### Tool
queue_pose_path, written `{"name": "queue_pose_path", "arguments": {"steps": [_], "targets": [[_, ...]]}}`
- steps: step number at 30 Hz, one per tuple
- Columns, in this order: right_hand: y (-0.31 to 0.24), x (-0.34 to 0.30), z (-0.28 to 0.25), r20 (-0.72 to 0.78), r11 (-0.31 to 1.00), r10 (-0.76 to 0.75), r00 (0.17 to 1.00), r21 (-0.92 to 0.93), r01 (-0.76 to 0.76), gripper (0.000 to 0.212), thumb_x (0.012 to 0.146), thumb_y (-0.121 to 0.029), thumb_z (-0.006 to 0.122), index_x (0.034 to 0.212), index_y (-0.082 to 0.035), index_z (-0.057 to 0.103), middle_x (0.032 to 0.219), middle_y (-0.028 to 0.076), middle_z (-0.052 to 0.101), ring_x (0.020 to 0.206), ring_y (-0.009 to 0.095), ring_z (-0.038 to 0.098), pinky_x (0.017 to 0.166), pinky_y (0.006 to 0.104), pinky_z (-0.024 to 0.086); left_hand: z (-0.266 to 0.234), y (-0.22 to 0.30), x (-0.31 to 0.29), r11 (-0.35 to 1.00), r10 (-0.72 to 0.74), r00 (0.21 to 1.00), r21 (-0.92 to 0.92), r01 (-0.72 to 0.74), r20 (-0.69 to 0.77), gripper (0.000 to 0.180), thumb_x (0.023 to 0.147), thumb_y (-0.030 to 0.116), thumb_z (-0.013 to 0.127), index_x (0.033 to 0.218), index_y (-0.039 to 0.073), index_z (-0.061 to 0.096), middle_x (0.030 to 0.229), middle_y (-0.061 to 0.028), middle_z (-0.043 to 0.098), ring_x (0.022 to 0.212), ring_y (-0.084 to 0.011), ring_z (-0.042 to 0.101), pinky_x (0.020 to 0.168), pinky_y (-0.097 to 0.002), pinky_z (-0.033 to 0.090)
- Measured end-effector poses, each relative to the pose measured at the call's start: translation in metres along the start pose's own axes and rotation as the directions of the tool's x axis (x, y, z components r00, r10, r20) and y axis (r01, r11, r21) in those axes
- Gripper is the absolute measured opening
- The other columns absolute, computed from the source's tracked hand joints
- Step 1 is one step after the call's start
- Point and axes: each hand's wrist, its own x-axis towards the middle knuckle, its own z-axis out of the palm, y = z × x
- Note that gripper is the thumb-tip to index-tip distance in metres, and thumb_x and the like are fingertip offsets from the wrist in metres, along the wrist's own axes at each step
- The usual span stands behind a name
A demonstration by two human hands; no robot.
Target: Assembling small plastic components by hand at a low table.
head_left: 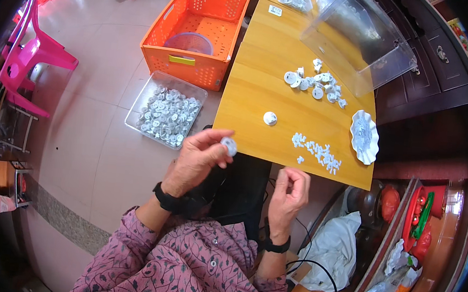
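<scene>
My left hand [202,157] pinches a small round white plastic part [229,146] between thumb and fingers, just off the front left edge of the wooden table [250,92]. My right hand [290,192] is closed at the table's front edge, fingertips together; whatever it holds, if anything, is too small to make out. Beyond it lies a scatter of tiny white plastic pieces [319,153]. A single round white part [270,118] sits alone mid-table, and a pile of similar round parts [317,86] lies farther back.
A white scalloped dish [364,138] with small clear pieces stands at the table's right edge. Behind it leans a large clear plastic bin [360,40]. Left of the table are a clear tub full of round white parts [167,112], an orange crate [193,37] and a pink chair [36,53].
</scene>
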Motion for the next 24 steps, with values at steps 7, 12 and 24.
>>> {"name": "queue_pose_path", "arguments": {"steps": [7,12,24], "targets": [[0.044,0.013,-0.012,0.072,0.843,-0.175,0.982,-0.505,0.187,0.027,0.088,-0.002,0.063,0.115,-0.002,0.063,0.114,0.014,0.060,0.109,0.034,0.056,0.092,0.0461,0.044,-0.038,0.020,0.007,0.989,0.053,0.993,-0.132,-0.066,-0.104,0.042,0.097,0.025,0.066,0.128,-0.001,0.059,0.098,-0.0068,0.067,0.080,-0.0135,0.063,0.068,-0.0221,0.053],[0.050,0.011,-0.009,0.178,0.784,-0.114,0.977,-0.588,0.198,0.031,0.089,-0.004,0.062,0.120,-0.003,0.063,0.121,0.011,0.059,0.113,0.032,0.054,0.093,0.0461,0.042,-0.050,0.017,0.008,0.982,0.056,0.990,-0.173,-0.079,-0.130,0.043,0.097,0.028,0.065,0.125,-0.004,0.060,0.093,-0.0053,0.065,0.080,-0.0125,0.063,0.071,-0.0229,0.054],[0.061,0.024,-0.012,0.073,0.916,-0.144,0.987,-0.368,0.160,0.031,0.088,0.002,0.056,0.118,0.000,0.063,0.116,0.016,0.062,0.110,0.036,0.056,0.096,0.0467,0.044,-0.124,0.026,0.042,0.979,0.200,0.797,0.156,-0.134,-0.570,0.063,0.091,0.020,0.075,0.133,-0.013,0.041,0.119,-0.0160,0.056,0.084,-0.0250,0.069,0.079,-0.0308,0.060]]}}
